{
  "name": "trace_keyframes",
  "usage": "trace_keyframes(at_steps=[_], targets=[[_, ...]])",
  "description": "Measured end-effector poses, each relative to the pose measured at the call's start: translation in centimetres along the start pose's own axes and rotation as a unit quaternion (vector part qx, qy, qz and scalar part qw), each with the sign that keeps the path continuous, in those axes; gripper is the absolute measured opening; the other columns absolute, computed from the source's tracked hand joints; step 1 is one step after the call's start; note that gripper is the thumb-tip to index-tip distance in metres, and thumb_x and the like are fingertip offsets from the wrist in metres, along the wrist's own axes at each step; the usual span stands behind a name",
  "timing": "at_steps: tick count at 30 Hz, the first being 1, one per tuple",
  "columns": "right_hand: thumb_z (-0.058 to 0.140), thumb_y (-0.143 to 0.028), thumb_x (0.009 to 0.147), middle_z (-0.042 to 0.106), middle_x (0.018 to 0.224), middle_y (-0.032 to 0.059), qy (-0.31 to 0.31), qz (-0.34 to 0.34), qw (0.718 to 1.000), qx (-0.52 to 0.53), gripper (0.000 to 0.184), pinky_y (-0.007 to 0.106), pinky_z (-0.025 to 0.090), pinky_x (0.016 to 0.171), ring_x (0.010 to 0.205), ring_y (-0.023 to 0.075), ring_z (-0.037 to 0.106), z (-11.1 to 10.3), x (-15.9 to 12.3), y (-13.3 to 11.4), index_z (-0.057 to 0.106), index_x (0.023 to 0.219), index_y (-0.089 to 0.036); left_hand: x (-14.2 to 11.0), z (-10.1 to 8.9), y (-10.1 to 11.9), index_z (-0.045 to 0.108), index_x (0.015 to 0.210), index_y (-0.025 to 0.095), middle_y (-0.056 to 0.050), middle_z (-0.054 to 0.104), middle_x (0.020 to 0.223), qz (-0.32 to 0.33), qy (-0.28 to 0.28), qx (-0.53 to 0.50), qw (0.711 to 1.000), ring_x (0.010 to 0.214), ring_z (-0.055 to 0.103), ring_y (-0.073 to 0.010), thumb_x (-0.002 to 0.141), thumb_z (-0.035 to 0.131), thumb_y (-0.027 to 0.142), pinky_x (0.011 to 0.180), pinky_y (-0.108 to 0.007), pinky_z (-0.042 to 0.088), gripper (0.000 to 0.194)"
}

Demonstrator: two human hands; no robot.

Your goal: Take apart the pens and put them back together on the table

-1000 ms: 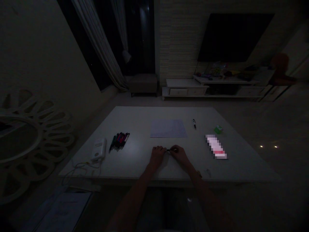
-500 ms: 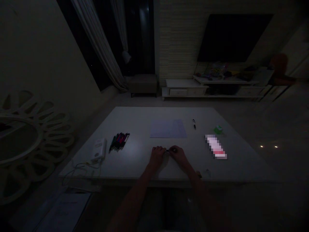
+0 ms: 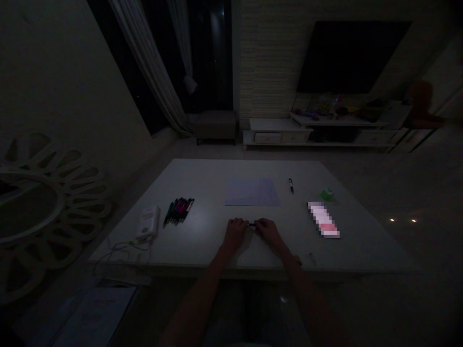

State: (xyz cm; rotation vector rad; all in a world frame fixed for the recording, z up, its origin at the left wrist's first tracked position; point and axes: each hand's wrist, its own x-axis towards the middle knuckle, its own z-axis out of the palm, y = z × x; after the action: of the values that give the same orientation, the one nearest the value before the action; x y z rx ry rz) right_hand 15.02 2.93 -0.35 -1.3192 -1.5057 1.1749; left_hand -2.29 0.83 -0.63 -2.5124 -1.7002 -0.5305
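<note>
Low over the near middle of the white table (image 3: pixel 206 168), my left hand (image 3: pixel 235 232) and my right hand (image 3: pixel 268 233) face each other, fingers closed. Between their fingertips runs a short dark pen (image 3: pixel 252 224), gripped at its two ends; most of it is hidden by the fingers. Just beyond the hands lies a sheet of lined paper (image 3: pixel 249 193). To the left is a bunch of pens (image 3: pixel 179 212) in several colours, side by side. Another pen (image 3: pixel 291 185), white and black, rests right of the paper.
On the right are a green round container (image 3: pixel 327 194) and a phone (image 3: pixel 323 220) with a blurred-out bright screen. A white power bank or box (image 3: pixel 148 222) with cables (image 3: pixel 126 248) sits at the left edge. Small objects (image 3: pixel 297 260) lie near my right forearm.
My right hand's fingers have shifted slightly, and a little more of the dark pen shows between the hands. My left hand stays put.
</note>
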Motion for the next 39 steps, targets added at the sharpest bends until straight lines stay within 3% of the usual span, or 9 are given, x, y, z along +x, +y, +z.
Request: trace_keyframes(at_steps=[4, 9, 14, 19, 23, 26, 33, 39], targets=[[0.064, -0.045, 0.067, 0.068, 0.077, 0.007, 0.038, -0.05, 0.998, -0.022, 0.031, 0.027, 0.047, 0.06, 0.066, 0.0178, 0.061, -0.1, 0.0, -0.1, 0.064, 0.08, -0.016, 0.0, 0.1, 0.0, 0.06, 0.101, 0.022, -0.005, 0.061, 0.091, -0.001, 0.001, 0.002, 1.0, 0.087, 0.053, -0.0184, 0.089, 0.049, 0.017, 0.079, -0.034, 0.035, 0.018], [0.051, -0.052, 0.077, 0.064, 0.059, 0.0051, 0.028, -0.016, 0.998, -0.057, 0.04, 0.026, 0.043, 0.053, 0.055, 0.0164, 0.057, 0.4, -0.1, -0.2, 0.066, 0.07, -0.015, 0.1, 0.2, -0.1, 0.06, 0.102, 0.022, -0.005, 0.061, 0.091, -0.003, 0.005, 0.003, 1.0, 0.088, 0.053, -0.0189, 0.088, 0.05, 0.019, 0.079, -0.034, 0.035, 0.017], [0.062, -0.043, 0.069, 0.069, 0.075, 0.0061, 0.057, -0.059, 0.996, -0.041, 0.027, 0.028, 0.048, 0.062, 0.066, 0.0184, 0.062, 0.3, -0.2, 0.0, 0.066, 0.077, -0.017, 0.0, 0.5, -0.1, 0.06, 0.102, 0.023, -0.005, 0.061, 0.091, 0.0, 0.004, -0.002, 1.0, 0.089, 0.053, -0.0185, 0.088, 0.049, 0.016, 0.08, -0.034, 0.034, 0.018], [0.065, -0.039, 0.067, 0.07, 0.081, 0.0076, 0.068, -0.048, 0.996, -0.01, 0.032, 0.029, 0.05, 0.064, 0.071, 0.0192, 0.064, 0.0, -0.1, -0.1, 0.066, 0.089, -0.016, 0.0, 0.5, -0.2, 0.059, 0.106, 0.023, -0.005, 0.061, 0.095, -0.002, -0.002, -0.007, 1.0, 0.09, 0.053, -0.0187, 0.089, 0.048, 0.018, 0.081, -0.034, 0.035, 0.021], [0.066, -0.042, 0.067, 0.07, 0.079, 0.0082, 0.067, -0.05, 0.996, -0.023, 0.032, 0.03, 0.05, 0.065, 0.071, 0.0198, 0.064, 0.1, 0.2, 0.2, 0.067, 0.086, -0.016, 0.0, 0.1, 0.1, 0.056, 0.114, 0.024, -0.006, 0.06, 0.096, -0.003, -0.008, -0.004, 1.0, 0.091, 0.053, -0.0189, 0.091, 0.045, 0.02, 0.081, -0.034, 0.035, 0.026], [0.064, -0.047, 0.068, 0.07, 0.079, 0.0084, 0.09, -0.056, 0.994, -0.014, 0.035, 0.031, 0.051, 0.065, 0.071, 0.0205, 0.065, 0.1, 0.5, 1.0, 0.067, 0.084, -0.016, 0.0, -0.3, 0.3, 0.05, 0.123, 0.026, -0.006, 0.06, 0.097, 0.001, -0.015, 0.002, 1.0, 0.091, 0.053, -0.0196, 0.092, 0.045, 0.024, 0.081, -0.035, 0.035, 0.032], [0.065, -0.047, 0.067, 0.071, 0.078, 0.0078, 0.117, -0.058, 0.991, 0.002, 0.034, 0.028, 0.049, 0.059, 0.067, 0.019, 0.064, -0.4, 0.6, 1.8, 0.068, 0.083, -0.016, 0.2, -1.2, 0.2, 0.054, 0.115, 0.025, -0.006, 0.057, 0.1, -0.018, -0.075, 0.04, 0.996, 0.091, 0.052, -0.0199, 0.092, 0.041, 0.02, 0.082, -0.035, 0.033, 0.027], [0.068, -0.045, 0.064, 0.07, 0.075, 0.0078, 0.132, -0.03, 0.99, 0.03, 0.035, 0.027, 0.047, 0.05, 0.059, 0.0176, 0.061, -1.3, 0.8, 2.3, 0.067, 0.082, -0.016, -0.2, -2.2, -1.4, 0.053, 0.113, 0.025, -0.006, 0.056, 0.103, -0.052, -0.079, 0.036, 0.995, 0.096, 0.051, -0.0198, 0.091, 0.039, 0.014, 0.082, -0.035, 0.032, 0.028]])
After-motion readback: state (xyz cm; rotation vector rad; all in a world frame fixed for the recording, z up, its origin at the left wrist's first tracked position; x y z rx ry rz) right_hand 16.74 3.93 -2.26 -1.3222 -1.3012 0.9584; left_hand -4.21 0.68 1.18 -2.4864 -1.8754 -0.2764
